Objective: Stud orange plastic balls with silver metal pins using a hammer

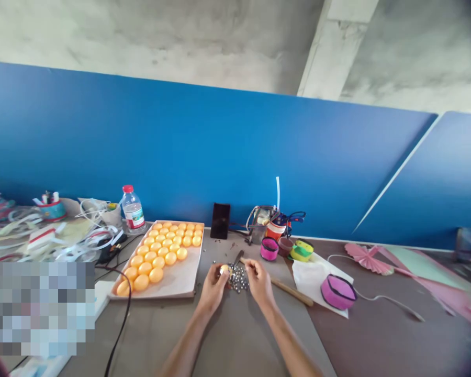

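Observation:
My left hand [212,287] is closed around an orange ball [225,269] that looks like a ping-pong ball. Close to it on the right, my right hand [259,283] has its thumb and fingers pinched together; whatever they hold is too small to make out. Between the two hands lies a pile of small shiny silver balls [240,281] on the grey table. A tool with a wooden handle [292,292] lies behind and to the right of my right hand, partly hidden by it. More orange balls [159,262] fill much of a shallow tray [182,277] at the left.
A water bottle [133,209] and tangled white strips [98,235] stand left, near a black cable [121,324]. A dark phone [220,221] leans on the blue partition [220,146]. Right are a purple ring-shaped container [338,292], white paper [308,275] and a pink fan [369,259].

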Tool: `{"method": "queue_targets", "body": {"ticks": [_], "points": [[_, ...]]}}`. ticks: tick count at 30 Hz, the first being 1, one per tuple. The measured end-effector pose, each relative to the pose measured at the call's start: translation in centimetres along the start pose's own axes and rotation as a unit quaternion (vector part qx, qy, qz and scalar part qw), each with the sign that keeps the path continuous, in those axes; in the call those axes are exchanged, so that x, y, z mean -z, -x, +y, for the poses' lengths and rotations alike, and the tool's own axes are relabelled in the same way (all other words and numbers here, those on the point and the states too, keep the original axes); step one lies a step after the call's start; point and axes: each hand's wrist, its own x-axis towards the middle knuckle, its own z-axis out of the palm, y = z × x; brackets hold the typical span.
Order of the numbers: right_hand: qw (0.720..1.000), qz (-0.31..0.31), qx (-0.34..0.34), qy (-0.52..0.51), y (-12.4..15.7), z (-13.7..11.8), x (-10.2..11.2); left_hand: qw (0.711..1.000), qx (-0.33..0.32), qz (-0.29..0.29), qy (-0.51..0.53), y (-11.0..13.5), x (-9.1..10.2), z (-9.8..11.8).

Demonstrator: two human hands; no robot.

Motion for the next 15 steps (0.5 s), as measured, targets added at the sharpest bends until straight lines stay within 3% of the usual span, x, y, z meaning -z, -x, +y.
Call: {"method": "queue_targets", "body": {"ticks": [6,10,15], "points": [[0.998,-0.014,0.022,0.065,-6.4,-2.6,-1.9,0.989,-0.031,-0.068,-0.124,1.2,-0.7,0.2],[0.982,-0.037,-0.048,0.177,-10.5,-4.1,-5.5,0.964,-0.084,-0.106,-0.23,1.8,-0.9,0.1],[0.953,-0.018,-0.137,0.272,-12.7,-5.3,-10.5,0.949,-0.122,-0.121,-0.266,1.8,-0.9,-0.5]]}}
